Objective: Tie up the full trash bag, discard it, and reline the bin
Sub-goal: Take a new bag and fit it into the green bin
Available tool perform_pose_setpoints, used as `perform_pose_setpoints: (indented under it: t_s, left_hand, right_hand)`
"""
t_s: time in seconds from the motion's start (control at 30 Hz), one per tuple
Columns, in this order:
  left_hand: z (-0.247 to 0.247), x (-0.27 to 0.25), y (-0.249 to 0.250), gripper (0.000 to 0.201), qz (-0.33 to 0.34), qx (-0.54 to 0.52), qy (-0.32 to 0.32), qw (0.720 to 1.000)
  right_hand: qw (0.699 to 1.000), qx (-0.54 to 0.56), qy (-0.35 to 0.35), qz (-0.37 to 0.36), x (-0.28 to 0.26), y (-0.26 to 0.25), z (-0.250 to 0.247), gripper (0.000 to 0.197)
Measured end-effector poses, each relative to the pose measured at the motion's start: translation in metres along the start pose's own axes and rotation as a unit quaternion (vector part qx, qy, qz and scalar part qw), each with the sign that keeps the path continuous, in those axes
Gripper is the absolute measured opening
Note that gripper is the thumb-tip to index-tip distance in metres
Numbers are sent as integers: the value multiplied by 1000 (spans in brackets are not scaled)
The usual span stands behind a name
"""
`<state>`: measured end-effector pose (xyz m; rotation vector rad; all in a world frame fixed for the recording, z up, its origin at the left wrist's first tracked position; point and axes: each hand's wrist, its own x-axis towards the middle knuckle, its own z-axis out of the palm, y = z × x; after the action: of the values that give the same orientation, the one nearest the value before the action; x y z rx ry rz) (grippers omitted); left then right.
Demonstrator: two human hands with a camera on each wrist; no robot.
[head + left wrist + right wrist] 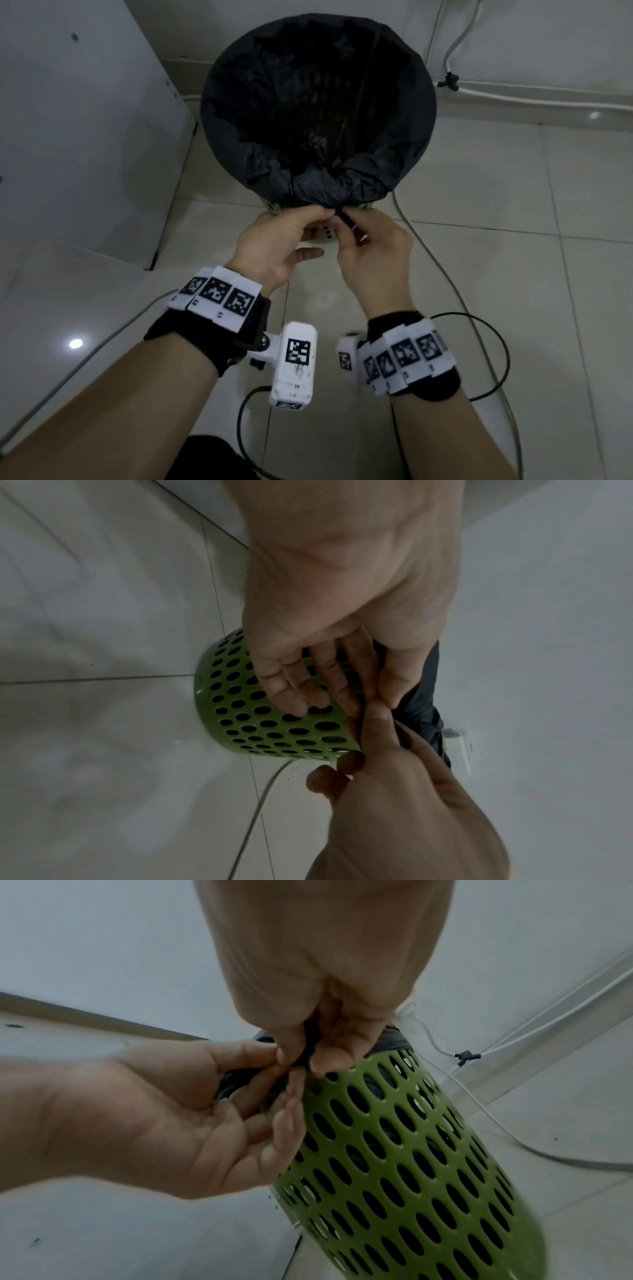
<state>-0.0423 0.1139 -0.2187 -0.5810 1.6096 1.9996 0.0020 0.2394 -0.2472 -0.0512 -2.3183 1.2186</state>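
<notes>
Hands (pixel 329 236) pinch the bag's twisted edge (pixel 344 214); only wrist views show the bin's green perforated wall (pixel 394 1150).

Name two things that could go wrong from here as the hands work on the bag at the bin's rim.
1. Both hands, left hand and right hand, pinch a thin twisted strip of the bag; pulled hard, the film might tear.
2. The bin looks light and nobody steadies it, so it might tip.

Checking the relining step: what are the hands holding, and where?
Both the left hand and right hand pinch the black bag's gathered edge below the bin rim.
</notes>
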Motion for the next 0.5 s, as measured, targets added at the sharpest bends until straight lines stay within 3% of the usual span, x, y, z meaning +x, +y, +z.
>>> perform_pose_setpoints:
  t_s: [0.07,0.1,0.13,0.2,0.23,0.27,0.3,0.37,0.43,0.5]
  left_hand:
    - [-3,-2,1,19,10,5,-18,1000]
    - [-4,-2,0,23,12,2,-23,1000]
    - [-4,-2,0,25,11,-1,-28,1000]
    - [-3,-4,-3,22,10,0,-46,999]
    - [-1,-6,-5,21,7,1,-57,998]
    - [0,-7,-7,21,3,2,-63,998]
    - [2,-8,-8,25,-2,1,-69,998]
    - [5,-11,-10,28,-8,-1,-74,997]
    - [9,-10,-9,23,2,-1,-56,998]
    - [12,-8,-7,28,20,-23,-14,999]
  right_hand:
    - [996,53,-32,67,10,1,-4,8]
    - [981,119,-61,144,13,1,-5,11]
    - [942,220,-85,238,14,-2,-6,14]
    - [791,441,-116,409,15,-7,-10,20]
    - [720,506,-126,459,15,-7,-13,20]
    - [670,541,-142,488,15,-4,-16,19]
    - [642,557,-165,501,16,-1,-19,14]
    - [621,558,-210,509,19,3,-23,9]
    - [620,532,-217,533,24,2,-25,7]
    - [663,477,-176,550,24,-3,-23,8]
